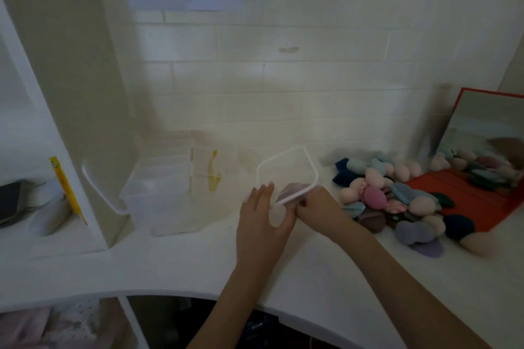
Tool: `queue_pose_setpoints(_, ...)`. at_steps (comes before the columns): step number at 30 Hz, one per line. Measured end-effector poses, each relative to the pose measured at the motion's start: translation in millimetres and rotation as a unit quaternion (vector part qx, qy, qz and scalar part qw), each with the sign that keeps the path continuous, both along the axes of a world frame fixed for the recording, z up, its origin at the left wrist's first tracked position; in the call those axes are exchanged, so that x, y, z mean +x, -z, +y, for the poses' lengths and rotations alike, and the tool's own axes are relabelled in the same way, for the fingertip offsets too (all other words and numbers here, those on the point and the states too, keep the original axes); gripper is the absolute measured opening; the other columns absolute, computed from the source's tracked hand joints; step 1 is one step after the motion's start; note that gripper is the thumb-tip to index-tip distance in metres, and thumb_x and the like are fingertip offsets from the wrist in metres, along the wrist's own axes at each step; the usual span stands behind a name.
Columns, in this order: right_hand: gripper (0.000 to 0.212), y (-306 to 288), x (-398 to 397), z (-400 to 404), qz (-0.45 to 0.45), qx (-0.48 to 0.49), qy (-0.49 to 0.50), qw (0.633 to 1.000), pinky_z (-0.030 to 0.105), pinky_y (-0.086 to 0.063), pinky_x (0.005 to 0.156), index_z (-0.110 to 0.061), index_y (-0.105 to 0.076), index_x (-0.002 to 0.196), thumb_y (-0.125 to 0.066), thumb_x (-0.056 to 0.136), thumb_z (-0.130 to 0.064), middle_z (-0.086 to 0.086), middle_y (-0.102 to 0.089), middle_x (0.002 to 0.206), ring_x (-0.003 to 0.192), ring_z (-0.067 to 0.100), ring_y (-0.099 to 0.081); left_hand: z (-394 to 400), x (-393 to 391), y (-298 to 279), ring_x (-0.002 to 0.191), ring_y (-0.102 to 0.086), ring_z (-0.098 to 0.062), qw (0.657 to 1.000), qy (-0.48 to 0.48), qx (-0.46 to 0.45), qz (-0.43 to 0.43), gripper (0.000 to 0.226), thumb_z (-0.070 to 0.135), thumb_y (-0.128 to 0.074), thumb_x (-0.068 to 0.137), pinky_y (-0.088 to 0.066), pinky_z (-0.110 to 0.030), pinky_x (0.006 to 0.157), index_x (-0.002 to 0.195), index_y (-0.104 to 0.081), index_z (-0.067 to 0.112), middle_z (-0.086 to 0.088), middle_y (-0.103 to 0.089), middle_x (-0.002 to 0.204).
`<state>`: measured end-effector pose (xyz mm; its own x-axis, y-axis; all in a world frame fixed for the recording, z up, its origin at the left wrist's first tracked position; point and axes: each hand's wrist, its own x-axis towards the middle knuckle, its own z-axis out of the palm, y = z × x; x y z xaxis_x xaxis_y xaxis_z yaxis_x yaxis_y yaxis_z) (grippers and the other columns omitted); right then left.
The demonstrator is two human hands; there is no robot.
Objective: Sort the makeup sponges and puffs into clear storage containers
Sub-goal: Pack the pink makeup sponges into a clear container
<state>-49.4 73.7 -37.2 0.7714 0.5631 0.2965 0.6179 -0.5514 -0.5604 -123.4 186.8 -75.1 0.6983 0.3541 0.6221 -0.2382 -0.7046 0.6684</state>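
Note:
A clear square container [287,170] is tilted up on the white counter, its rim facing me. My left hand [262,215] cups its near left side. At the near right rim, my right hand [314,207] is closed on a mauve puff [292,191] that shows through the plastic. A pile of makeup sponges and puffs [397,204] in pink, blue, navy, purple and peach lies to the right of my hands. Other clear containers [158,187] stand to the left against the wall.
A red-framed mirror [487,133] leans on the wall at far right over a red mat [482,201]. A white shelf upright [71,93] stands at left, with a yellow item [66,187] beside it. The counter's curved front edge [198,292] runs below my arms.

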Motion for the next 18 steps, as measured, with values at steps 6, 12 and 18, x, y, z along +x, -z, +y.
queue_pose_setpoints(6, 0.059, -33.2, 12.8, 17.8, 0.042, -0.333, 0.08, 0.939, 0.036, -0.045, 0.095, -0.022, -0.048, 0.132, -0.074, 0.079, -0.024, 0.006, -0.048, 0.13, 0.117, 0.026, -0.05, 5.4, -5.5, -1.6, 0.078, -0.068, -0.028, 0.999, -0.038, -0.039, -0.005, 0.079, 0.066, -0.02, 0.089, -0.048, -0.03, 0.064, 0.108, -0.064, 0.003, -0.012, -0.071, 0.086)
queue_pose_setpoints(12, 0.041, -28.7, 4.0, -7.2, 0.154, -0.135, 0.05, 0.978, 0.024, -0.057, 0.068, -0.022, -0.057, 0.115, -0.069, 0.08, -0.005, 0.006, -0.048, 0.116, 0.086, 0.019, -0.059, 3.2, -11.0, -5.7, 0.057, -0.065, -0.024, 0.998, -0.054, -0.039, -0.008, 0.065, 0.055, -0.02, 0.09, -0.053, -0.035, 0.051, 0.129, -0.046, 0.01, -0.008, -0.068, 0.074)
queue_pose_setpoints(18, 0.046, -38.5, 27.3, -97.3, -0.121, 0.232, 0.284, 0.923, 0.031, -0.049, 0.081, -0.014, -0.047, 0.113, -0.075, 0.076, -0.012, 0.0, -0.053, 0.108, 0.096, 0.018, -0.055, 0.5, -10.8, -5.3, 0.065, -0.069, -0.02, 0.997, -0.024, -0.073, -0.023, 0.066, 0.058, -0.021, 0.086, -0.055, -0.035, 0.056, 0.136, -0.034, 0.017, -0.005, -0.07, 0.087)
